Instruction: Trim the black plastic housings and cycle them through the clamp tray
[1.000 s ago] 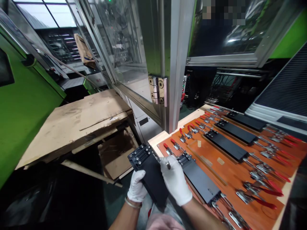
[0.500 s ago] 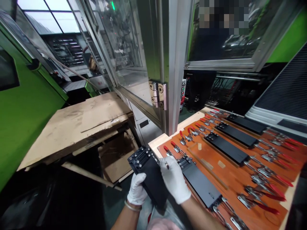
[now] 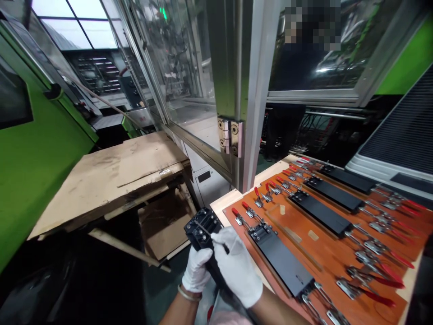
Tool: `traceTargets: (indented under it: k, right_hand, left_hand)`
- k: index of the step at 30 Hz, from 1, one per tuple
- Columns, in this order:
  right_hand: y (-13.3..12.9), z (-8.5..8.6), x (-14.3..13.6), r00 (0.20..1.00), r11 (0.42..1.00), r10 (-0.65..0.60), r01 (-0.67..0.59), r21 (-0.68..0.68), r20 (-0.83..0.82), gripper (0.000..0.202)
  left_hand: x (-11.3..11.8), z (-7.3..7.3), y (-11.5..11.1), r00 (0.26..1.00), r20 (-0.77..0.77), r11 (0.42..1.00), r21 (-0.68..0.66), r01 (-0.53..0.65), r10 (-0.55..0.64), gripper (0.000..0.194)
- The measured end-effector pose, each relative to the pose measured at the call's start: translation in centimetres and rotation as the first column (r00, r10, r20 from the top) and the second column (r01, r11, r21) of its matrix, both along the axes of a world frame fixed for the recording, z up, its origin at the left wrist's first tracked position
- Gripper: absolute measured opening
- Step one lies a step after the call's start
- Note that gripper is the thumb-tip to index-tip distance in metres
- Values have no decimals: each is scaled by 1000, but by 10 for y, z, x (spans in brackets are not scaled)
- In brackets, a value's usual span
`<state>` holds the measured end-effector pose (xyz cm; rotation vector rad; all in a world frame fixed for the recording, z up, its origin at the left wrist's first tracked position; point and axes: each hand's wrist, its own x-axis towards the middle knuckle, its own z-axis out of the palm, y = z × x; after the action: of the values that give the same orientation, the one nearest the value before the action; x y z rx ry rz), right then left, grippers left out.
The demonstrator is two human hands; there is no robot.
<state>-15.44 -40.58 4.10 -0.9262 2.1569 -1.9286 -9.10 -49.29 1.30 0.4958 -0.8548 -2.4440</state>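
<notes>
A black rectangular part [image 3: 202,225] with several metal fittings at its top end is tilted in front of my body. My left hand [image 3: 196,270], in a white glove, grips its left edge with the thumb on its face. Over the part's face is my right hand [image 3: 235,264], also gloved, its fingers pinched round a thin metal tool [image 3: 204,227] that reaches the fittings. Just right of my hands, a similar dark part [image 3: 282,259] lies on an orange board [image 3: 324,253], with toggle clamps at both its ends.
Three more black parts [image 3: 320,212] lie clamped on the board, among red-handled clamps [image 3: 368,293]. A cardboard-topped table [image 3: 118,174] stands left. Ahead is a metal-framed glass door [image 3: 248,135]; a person [image 3: 297,58] is behind glass at the upper right.
My right hand has moved left across the held part, bringing the thin tool over its fittings. The view has shifted slightly. My left hand keeps its grip.
</notes>
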Motion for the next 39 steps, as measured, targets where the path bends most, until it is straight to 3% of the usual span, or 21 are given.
traceTargets:
  k: [3,8,10,15,20,24,29,39]
  right_hand:
    - [-3,0,1,1000,999,-13,14,51,-23,23]
    - [-4,-2,-4,1000,1000,6,-6,9,-16,24]
    - [-4,-3,-8,1000,1000,1,0,31,-30,24]
    - [-3,0,-15,989,983,-145,140,117,34,21]
    - [-4,-1,-10,999,999,-43,43,-8,22,21]
    - [-3,-10,-22,987,990,-133,129,51,92,21]
    - [-2,-12,-14,980,1000,2,4,-30,198,21]
    - [0,-12,-6,988,995,82,-74,-67,130,14]
  left_hand:
    - [-1,-8,-2,999,40,998,62,-28,26,19]
    - [1,-19,-4,1000,25,995,102,-17,14,17]
    - [3,-18,-3,1000,-8,998,63,0,0,18]
    - [7,-14,-3,1000,16,1000,-10,-2,2,24]
    - [4,-8,-2,998,-26,998,-38,49,-50,41]
    - [6,-11,-3,1000,21,999,38,16,-17,14]
    - [4,-17,-4,999,46,999,28,26,-27,15]
    - [-2,-13,-2,1000,-17,998,67,22,-21,19]
